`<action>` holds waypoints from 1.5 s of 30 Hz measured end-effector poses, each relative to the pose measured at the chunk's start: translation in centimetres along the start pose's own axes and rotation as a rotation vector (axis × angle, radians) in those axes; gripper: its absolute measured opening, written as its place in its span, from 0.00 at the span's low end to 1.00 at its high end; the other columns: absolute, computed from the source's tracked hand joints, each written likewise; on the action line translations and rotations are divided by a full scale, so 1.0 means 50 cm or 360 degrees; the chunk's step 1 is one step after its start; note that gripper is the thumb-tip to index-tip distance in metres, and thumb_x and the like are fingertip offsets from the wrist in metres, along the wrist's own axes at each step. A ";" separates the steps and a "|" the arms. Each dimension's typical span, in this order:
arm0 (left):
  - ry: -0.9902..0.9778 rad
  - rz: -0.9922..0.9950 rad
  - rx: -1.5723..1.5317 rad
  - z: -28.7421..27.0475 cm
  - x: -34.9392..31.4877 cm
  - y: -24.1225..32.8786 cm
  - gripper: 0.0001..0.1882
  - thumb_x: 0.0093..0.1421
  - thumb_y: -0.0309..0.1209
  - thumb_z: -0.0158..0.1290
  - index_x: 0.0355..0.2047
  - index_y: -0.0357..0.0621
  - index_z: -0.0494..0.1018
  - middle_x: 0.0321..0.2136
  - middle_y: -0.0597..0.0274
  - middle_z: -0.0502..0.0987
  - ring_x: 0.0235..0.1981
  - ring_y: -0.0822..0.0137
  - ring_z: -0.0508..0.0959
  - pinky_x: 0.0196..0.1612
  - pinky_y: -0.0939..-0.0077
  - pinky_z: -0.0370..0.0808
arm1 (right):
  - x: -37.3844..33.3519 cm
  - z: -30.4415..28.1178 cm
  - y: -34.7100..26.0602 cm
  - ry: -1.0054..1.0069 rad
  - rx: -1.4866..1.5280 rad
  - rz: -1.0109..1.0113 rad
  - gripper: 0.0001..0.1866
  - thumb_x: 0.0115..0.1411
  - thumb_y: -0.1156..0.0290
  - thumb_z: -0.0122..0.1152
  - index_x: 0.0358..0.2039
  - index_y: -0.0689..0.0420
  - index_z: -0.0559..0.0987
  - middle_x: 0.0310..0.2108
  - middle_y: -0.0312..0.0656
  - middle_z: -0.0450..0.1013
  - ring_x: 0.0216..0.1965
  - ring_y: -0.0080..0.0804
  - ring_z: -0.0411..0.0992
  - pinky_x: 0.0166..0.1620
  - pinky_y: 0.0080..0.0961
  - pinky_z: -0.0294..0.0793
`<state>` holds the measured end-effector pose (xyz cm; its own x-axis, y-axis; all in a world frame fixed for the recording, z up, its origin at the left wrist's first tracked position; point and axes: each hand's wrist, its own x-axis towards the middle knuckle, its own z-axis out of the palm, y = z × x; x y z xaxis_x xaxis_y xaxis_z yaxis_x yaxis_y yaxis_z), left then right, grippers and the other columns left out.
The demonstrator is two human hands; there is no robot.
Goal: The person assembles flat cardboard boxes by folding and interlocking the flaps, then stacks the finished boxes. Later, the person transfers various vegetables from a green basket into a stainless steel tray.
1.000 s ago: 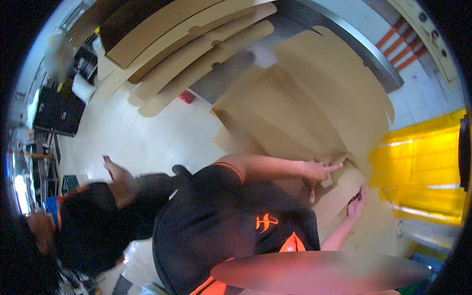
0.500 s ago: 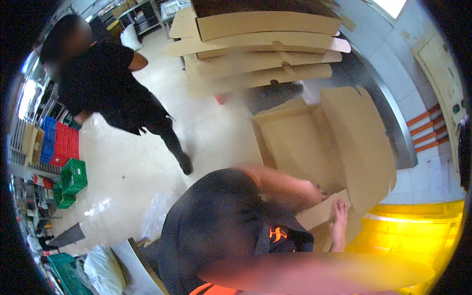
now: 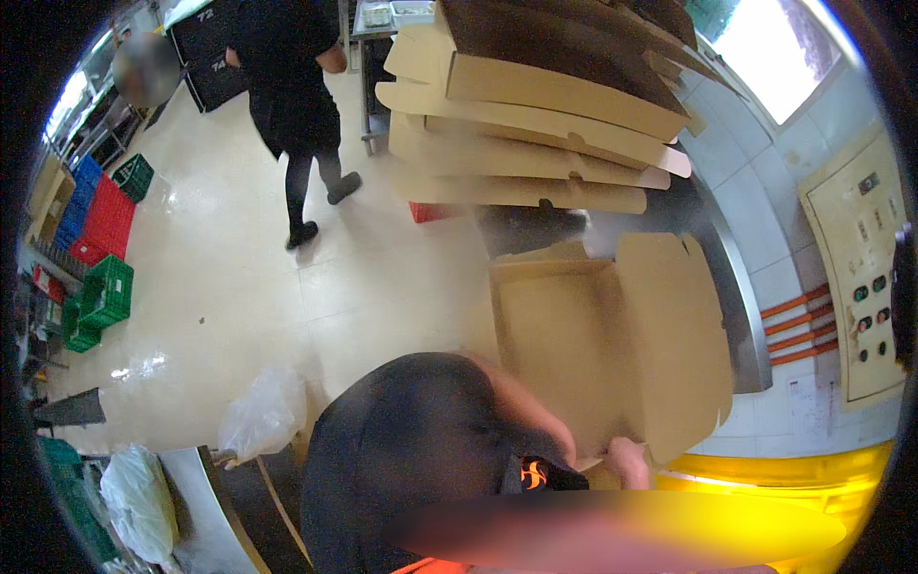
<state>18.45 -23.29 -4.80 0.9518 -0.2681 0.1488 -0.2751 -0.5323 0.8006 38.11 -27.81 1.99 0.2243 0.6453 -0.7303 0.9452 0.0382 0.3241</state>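
A brown cardboard box (image 3: 557,335) stands open in front of me, its wide lid (image 3: 674,354) folded out to the right. My right hand (image 3: 627,461) is at the near right corner of the box, fingers curled closed over the cardboard edge. From the left, my left forearm (image 3: 547,421) reaches to the same near end. The left hand itself is mostly hidden behind my dark clothing, so its fingers do not show.
Beyond the box rises a stack of folded cardboard boxes (image 3: 564,91). A yellow bin (image 3: 794,478) stands to the right, below a wall control panel (image 3: 861,277). Another person (image 3: 287,77) is on the floor at far left. Red crates (image 3: 107,215) and green crates (image 3: 105,292) line the left side.
My right hand has gone from lying spread on the near flap to being closed at the near corner. My left hand has slipped from sight. The other person has walked farther off.
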 end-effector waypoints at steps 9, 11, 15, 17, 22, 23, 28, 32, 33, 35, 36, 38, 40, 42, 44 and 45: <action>0.0042 -0.0019 -0.0504 -0.089 0.009 0.016 0.23 0.56 0.44 0.54 0.43 0.38 0.74 0.38 0.46 0.76 0.41 0.51 0.76 0.45 0.57 0.72 | -0.140 0.073 -0.006 0.1517 0.0269 0.0630 0.27 0.54 0.66 0.59 0.54 0.61 0.71 0.55 0.55 0.66 0.51 0.47 0.69 0.51 0.37 0.70; 0.0347 -0.0219 -0.0531 -0.196 -0.003 -0.019 0.26 0.56 0.48 0.54 0.42 0.36 0.75 0.38 0.46 0.77 0.41 0.51 0.76 0.45 0.57 0.72 | -0.176 0.123 -0.081 0.1495 0.1268 0.0891 0.30 0.53 0.65 0.61 0.55 0.64 0.68 0.49 0.54 0.70 0.45 0.43 0.72 0.47 0.35 0.71; 0.1454 -0.0238 0.0425 -0.455 -0.054 -0.119 0.25 0.56 0.50 0.53 0.40 0.39 0.76 0.34 0.47 0.76 0.36 0.51 0.74 0.44 0.59 0.71 | -0.186 0.219 -0.232 0.1022 0.2477 0.0744 0.22 0.53 0.66 0.59 0.44 0.66 0.72 0.32 0.47 0.75 0.29 0.38 0.73 0.36 0.33 0.72; 0.1678 -0.0461 0.0245 -0.559 -0.083 -0.157 0.26 0.56 0.46 0.54 0.47 0.38 0.72 0.45 0.41 0.72 0.49 0.47 0.70 0.52 0.54 0.67 | -0.174 0.257 -0.291 0.1034 0.2718 0.0776 0.15 0.53 0.67 0.58 0.36 0.66 0.76 0.25 0.45 0.75 0.26 0.41 0.72 0.33 0.37 0.71; 0.1392 -0.1127 0.0395 -0.715 -0.133 -0.224 0.30 0.54 0.48 0.56 0.53 0.44 0.69 0.48 0.50 0.74 0.49 0.53 0.73 0.53 0.57 0.67 | -0.264 0.306 -0.295 0.0636 0.2606 0.1005 0.11 0.53 0.69 0.52 0.33 0.64 0.74 0.27 0.38 0.73 0.24 0.26 0.67 0.27 0.30 0.65; 0.1345 -0.1185 0.0361 -0.725 -0.134 -0.246 0.31 0.55 0.49 0.56 0.54 0.44 0.68 0.48 0.50 0.74 0.49 0.52 0.73 0.53 0.55 0.66 | -0.291 0.308 -0.303 0.0628 0.2903 0.1180 0.11 0.53 0.70 0.52 0.31 0.65 0.74 0.27 0.37 0.73 0.24 0.26 0.66 0.26 0.31 0.65; 0.1603 -0.0998 -0.0969 -0.708 -0.124 -0.373 0.33 0.56 0.53 0.54 0.56 0.46 0.65 0.52 0.53 0.71 0.54 0.50 0.69 0.54 0.44 0.64 | -0.339 0.286 -0.365 0.1316 0.2720 0.1081 0.13 0.52 0.71 0.50 0.34 0.66 0.76 0.27 0.42 0.74 0.30 0.34 0.71 0.34 0.35 0.70; 0.1606 -0.0492 -0.1714 -0.738 -0.091 -0.330 0.30 0.59 0.50 0.51 0.56 0.45 0.65 0.51 0.56 0.71 0.53 0.54 0.69 0.53 0.47 0.64 | -0.342 0.285 -0.392 0.1303 0.2775 0.1148 0.18 0.57 0.69 0.51 0.45 0.68 0.73 0.38 0.46 0.75 0.38 0.32 0.72 0.43 0.31 0.70; 0.1529 -0.0361 -0.1716 -0.758 -0.079 -0.285 0.28 0.60 0.48 0.50 0.55 0.44 0.66 0.50 0.57 0.71 0.52 0.56 0.69 0.53 0.51 0.65 | -0.342 0.287 -0.395 0.1315 0.2852 0.1132 0.18 0.58 0.69 0.51 0.45 0.68 0.73 0.40 0.46 0.74 0.39 0.33 0.72 0.44 0.30 0.70; 0.1324 -0.0065 -0.1514 -0.798 -0.061 -0.166 0.24 0.62 0.43 0.48 0.53 0.43 0.67 0.48 0.59 0.72 0.50 0.61 0.71 0.52 0.58 0.67 | -0.340 0.288 -0.400 0.1352 0.2963 0.1160 0.19 0.59 0.67 0.52 0.46 0.68 0.72 0.42 0.47 0.74 0.41 0.34 0.72 0.45 0.28 0.70; 0.1231 0.0006 -0.1460 -0.813 -0.054 -0.100 0.22 0.63 0.41 0.48 0.53 0.42 0.67 0.47 0.60 0.72 0.49 0.64 0.71 0.52 0.62 0.68 | -0.340 0.287 -0.399 0.1472 0.2982 0.1097 0.19 0.60 0.67 0.52 0.47 0.68 0.72 0.42 0.47 0.74 0.41 0.35 0.72 0.45 0.29 0.70; 0.1058 0.0270 -0.1024 -0.834 -0.048 0.025 0.18 0.65 0.37 0.46 0.51 0.40 0.68 0.45 0.61 0.73 0.47 0.69 0.72 0.52 0.69 0.69 | -0.326 0.275 -0.393 0.1713 0.2987 0.1030 0.20 0.60 0.66 0.52 0.49 0.66 0.71 0.41 0.46 0.74 0.42 0.36 0.72 0.45 0.30 0.71; 0.1052 0.0404 -0.1631 -0.837 -0.031 0.140 0.15 0.64 0.35 0.48 0.46 0.39 0.70 0.36 0.66 0.74 0.39 0.74 0.74 0.46 0.76 0.72 | -0.313 0.260 -0.377 0.1892 0.3485 0.0834 0.22 0.61 0.63 0.52 0.52 0.64 0.69 0.43 0.45 0.73 0.44 0.39 0.72 0.45 0.34 0.72; 0.1071 0.0461 -0.1287 -0.850 -0.055 0.224 0.22 0.62 0.40 0.50 0.51 0.38 0.67 0.43 0.62 0.73 0.45 0.70 0.72 0.51 0.73 0.68 | -0.296 0.242 -0.344 0.1971 0.3755 0.0627 0.25 0.62 0.60 0.52 0.55 0.62 0.67 0.45 0.45 0.72 0.45 0.41 0.71 0.46 0.38 0.72; 0.1062 0.0391 -0.0818 -0.871 -0.060 0.300 0.32 0.60 0.46 0.52 0.57 0.36 0.63 0.51 0.58 0.71 0.53 0.66 0.70 0.58 0.69 0.63 | -0.282 0.229 -0.272 0.1989 0.3814 0.0412 0.28 0.62 0.56 0.52 0.57 0.60 0.65 0.48 0.46 0.70 0.48 0.44 0.69 0.48 0.44 0.72; 0.1058 0.0369 -0.0609 -0.882 -0.067 0.328 0.35 0.59 0.48 0.54 0.58 0.35 0.63 0.52 0.57 0.71 0.53 0.65 0.69 0.58 0.69 0.62 | -0.274 0.225 -0.239 0.1880 0.3862 0.0453 0.28 0.62 0.56 0.51 0.58 0.60 0.64 0.50 0.46 0.68 0.50 0.44 0.68 0.50 0.45 0.70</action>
<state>16.70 4.28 33.44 0.7906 0.2610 0.5539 -0.5249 -0.1770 0.8326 26.42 -45.69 1.37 0.8818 0.4295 -0.1947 -0.2524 0.0811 -0.9642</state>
